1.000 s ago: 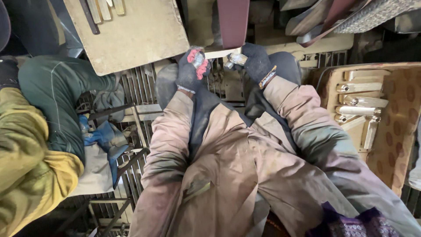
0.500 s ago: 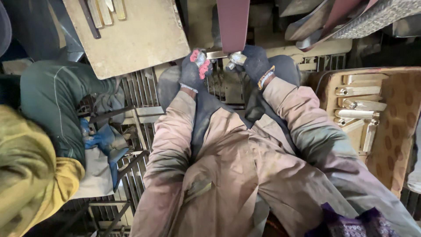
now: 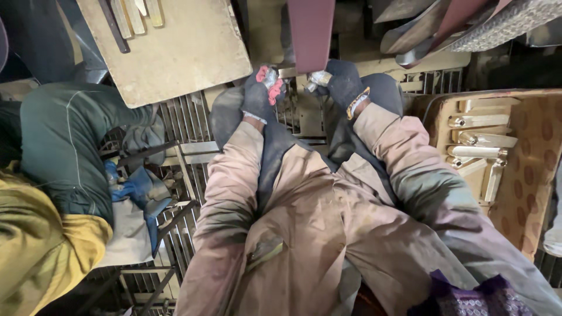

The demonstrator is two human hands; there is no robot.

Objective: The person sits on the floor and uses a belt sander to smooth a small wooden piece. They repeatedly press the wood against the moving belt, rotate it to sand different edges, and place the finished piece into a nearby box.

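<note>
Co-worker's sleeve [image 3: 64, 146] shifted — seemingly leftward.

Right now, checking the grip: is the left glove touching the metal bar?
Touching. The head view shows the left glove wrapped around one end of the metal bar, red fingertips pressed on it.

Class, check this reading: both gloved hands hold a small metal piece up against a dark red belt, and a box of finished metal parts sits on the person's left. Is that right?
Not quite. In the head view the box of metal parts sits on the person's right, not left. The rest stands: the left hand and right hand, both gloved, hold a small metal piece up against the dark red belt.
</note>
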